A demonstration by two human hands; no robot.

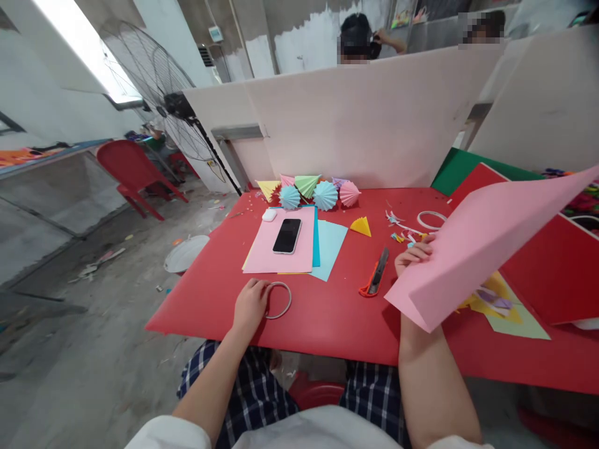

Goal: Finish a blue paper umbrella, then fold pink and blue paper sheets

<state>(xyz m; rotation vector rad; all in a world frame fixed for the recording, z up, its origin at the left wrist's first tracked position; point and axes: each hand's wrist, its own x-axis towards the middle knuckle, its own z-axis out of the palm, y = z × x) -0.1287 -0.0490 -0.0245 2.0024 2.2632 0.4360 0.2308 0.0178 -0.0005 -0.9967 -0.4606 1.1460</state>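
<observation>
My left hand (251,307) rests on the red table near its front edge, its fingers closed on the left side of a thin whitish ring (290,299). My right hand (414,254) is raised and grips a large pink sheet of paper (463,255). That sheet is bent along a fold and hides part of the hand and wrist. Between the hands lies an orange and black utility knife (375,274). Beyond my left hand, a black-screened phone (287,236) sits on a stack of coloured paper (262,255) with a small white case (269,215).
Folded paper fans (325,196) line the back of the table by a white partition (346,125). A yellow folded piece (360,226), paper scraps (397,219) and another white ring (431,213) lie nearby. Red boards (556,268) are at right. Two people are beyond the partition.
</observation>
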